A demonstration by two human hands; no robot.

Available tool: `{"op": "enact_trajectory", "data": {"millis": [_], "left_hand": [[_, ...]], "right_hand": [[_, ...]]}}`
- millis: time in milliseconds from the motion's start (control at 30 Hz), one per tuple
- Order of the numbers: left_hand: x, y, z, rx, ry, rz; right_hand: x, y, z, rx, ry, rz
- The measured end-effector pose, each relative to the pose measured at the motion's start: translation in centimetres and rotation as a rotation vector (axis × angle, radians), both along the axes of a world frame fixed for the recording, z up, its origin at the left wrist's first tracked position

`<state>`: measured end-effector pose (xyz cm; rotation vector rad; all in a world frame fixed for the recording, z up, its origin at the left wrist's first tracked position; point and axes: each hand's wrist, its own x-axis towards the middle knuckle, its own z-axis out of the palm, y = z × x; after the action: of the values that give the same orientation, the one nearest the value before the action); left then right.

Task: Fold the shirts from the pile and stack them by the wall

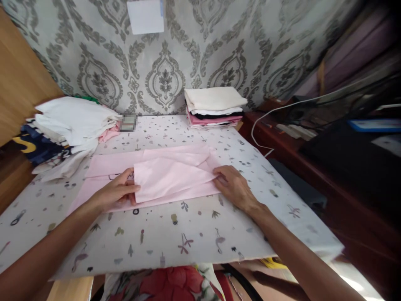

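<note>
A light pink garment (172, 177), partly folded over on itself, lies on the table's patterned white cover. At the left end of its folded flap, my left hand (122, 190) pinches the edge between thumb and fingers. My right hand (233, 186) grips the flap's right end, its fingertips closed on the cloth. A bit of dark line print shows on the garment beside my left hand. The garment's lower layer spreads out to the left, under my left forearm.
A heap of loose clothes (75, 125) sits at the back left, with a small blurred object (128, 123) beside it. Folded clothes form a stack (214, 106) at the back. On the right, a dark red desk (282, 146) carries a white cable (255, 125). The patterned table cover (200, 234) ends near my lap.
</note>
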<state>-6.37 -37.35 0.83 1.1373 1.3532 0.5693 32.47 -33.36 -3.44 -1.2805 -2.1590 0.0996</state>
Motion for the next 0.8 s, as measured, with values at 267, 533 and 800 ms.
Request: {"op": "enact_trajectory", "data": {"millis": [267,533,800], "left_hand": [[0.8,-0.2,0.7,-0.001,0.029,0.006],[2.1,0.1,0.7,-0.041,0.02,-0.066],[2.0,0.2,1.1,-0.102,0.006,-0.011]], "right_hand": [[-0.8,0.2,0.3,0.009,-0.011,-0.05],[-0.6,0.5,0.2,-0.119,0.097,-0.181],[-0.5,0.7,0.1,-0.126,0.118,-0.174]]}}
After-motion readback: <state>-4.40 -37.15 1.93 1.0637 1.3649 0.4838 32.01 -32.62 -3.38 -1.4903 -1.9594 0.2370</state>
